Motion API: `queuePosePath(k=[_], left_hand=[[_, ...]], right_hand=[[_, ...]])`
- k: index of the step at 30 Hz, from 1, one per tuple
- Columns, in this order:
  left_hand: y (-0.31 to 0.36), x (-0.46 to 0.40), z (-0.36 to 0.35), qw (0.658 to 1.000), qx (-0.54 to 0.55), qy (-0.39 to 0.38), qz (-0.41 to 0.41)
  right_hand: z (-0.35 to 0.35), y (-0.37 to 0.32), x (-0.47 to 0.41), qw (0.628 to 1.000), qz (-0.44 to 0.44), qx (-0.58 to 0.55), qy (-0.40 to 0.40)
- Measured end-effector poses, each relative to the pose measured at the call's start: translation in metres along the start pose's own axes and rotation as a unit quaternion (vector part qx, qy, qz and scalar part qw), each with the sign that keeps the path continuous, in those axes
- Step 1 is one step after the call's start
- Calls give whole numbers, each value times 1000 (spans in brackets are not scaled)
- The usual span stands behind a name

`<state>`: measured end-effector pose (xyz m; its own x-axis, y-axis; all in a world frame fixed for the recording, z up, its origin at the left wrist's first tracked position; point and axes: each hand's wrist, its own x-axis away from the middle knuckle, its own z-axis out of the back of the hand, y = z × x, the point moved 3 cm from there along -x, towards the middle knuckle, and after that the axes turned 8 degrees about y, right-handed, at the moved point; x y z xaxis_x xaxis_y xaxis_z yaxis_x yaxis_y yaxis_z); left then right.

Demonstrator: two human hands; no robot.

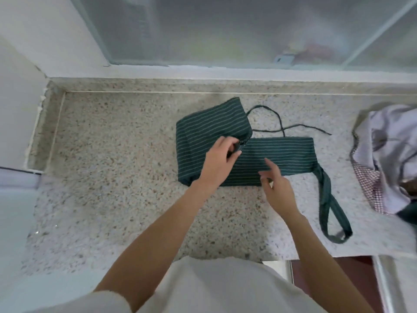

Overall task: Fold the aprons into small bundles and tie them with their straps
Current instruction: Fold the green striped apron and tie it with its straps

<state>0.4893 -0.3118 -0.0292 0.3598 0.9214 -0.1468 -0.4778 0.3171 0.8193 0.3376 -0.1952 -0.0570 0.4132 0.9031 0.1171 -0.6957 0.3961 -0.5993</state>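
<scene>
Two hands over one green striped apron, partly folded and lying mid-counter: a wide block at left, a narrower band running right. Left hand pinching a fold or strap end at the junction of the two parts, fingers curled round it. Right hand hovering just above the band's near edge, fingers relaxed, grasping nothing. Thin tie strap trailing loose behind the band; wide neck loop hanging off the right end toward the counter's front edge.

Judged step: still folding, tying not yet begun. Best to keep the left pinch firm as an anchor, flatten the band with the right palm, fold it leftward onto the block with edges squared, then gather both straps before wrapping. Worth pulling the neck loop in first, lest it drag or slip off the edge.

Speckled stone counter, raised lip at the back. Frosted sliding window behind. Heap of other cloth, lilac and checked, at far right, well apart from the apron.
</scene>
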Motion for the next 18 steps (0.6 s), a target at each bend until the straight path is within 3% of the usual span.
queuePosePath(k=[4,7,9,13,15,18], left_hand=[[-8,20,-84,977,-67,-200,29],[-17,29,-101,950,-127,-282,48],[-14,27,-89,956,-144,-255,2],[-24,26,-26,977,-187,-81,-65],[-44,34,2,967,-249,-8,-42],[-74,49,26,947,-303,-26,103]], right_hand=[[25,41,8,996,-77,-18,40],[23,50,4,993,-107,-29,34],[15,50,-8,993,-108,-29,27],[-5,43,-35,995,-101,1,13],[-14,39,-47,994,-92,54,-5],[-25,31,-61,982,-74,174,-18]])
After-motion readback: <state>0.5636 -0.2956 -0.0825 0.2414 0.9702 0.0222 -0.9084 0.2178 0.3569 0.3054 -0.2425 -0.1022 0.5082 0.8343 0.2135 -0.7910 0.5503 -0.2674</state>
